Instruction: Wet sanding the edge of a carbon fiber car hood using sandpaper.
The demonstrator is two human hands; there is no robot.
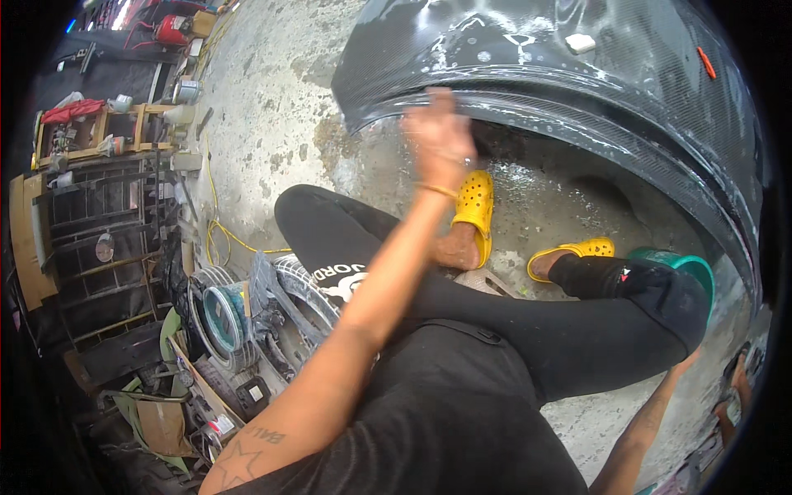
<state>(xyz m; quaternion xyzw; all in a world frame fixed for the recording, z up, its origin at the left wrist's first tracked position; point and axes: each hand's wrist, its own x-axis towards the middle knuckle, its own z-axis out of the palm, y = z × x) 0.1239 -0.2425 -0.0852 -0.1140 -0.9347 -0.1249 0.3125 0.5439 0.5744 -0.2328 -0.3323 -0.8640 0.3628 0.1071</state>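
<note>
Left hand point(439, 136) up at top centre of frame, pressed on the lower edge of a big dark carbon-weave body panel point(577, 91) that curves across top right. Hand blurred; something dark under the fingers, can't tell what, so grip state can't be told. Orange band on the wrist. Panel wet w/ white streaks; small white block point(581, 42) and orange bit point(705, 63) lie on it. Right hand point(686, 360) low at right edge, behind the knee, fingers hidden, grip can't be told. Yellow clogs point(477, 210) on wet concrete floor point(272, 107) below panel. Teal bucket point(691, 266) right. Cluttered parts & yellow cable point(219, 223) at left.
</note>
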